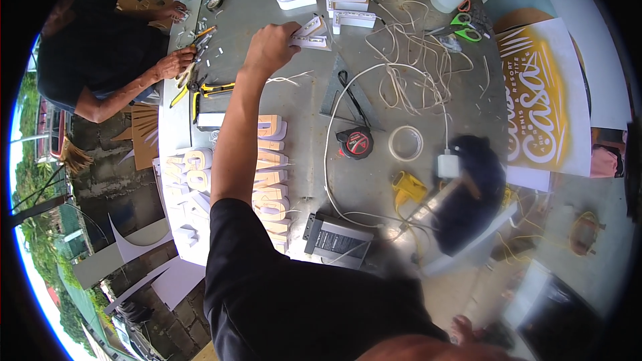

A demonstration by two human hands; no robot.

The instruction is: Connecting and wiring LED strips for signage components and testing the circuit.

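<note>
My left arm, in a black sleeve, reaches across the grey metal table (294, 93). My left hand (271, 50) is closed on a white channel letter (311, 41) with small light modules along its inside. That letter is low over the tabletop, just nearer than several similar white letters (351, 3) grouped at the far edge. Thin white wires (291, 80) lie below the hand. Low at the right, a small blurred patch of skin (461, 329) shows; it may be my right hand, but its fingers cannot be made out.
Tangled cable (408, 60), a tape measure (354, 142), a tape roll (406, 143) and a power supply (338, 239) lie to the right. Block letters (271, 187) stand beneath my forearm. At the left a co-worker (100, 53) handles pliers (194, 53). Green-handled scissors (465, 29) lie far right.
</note>
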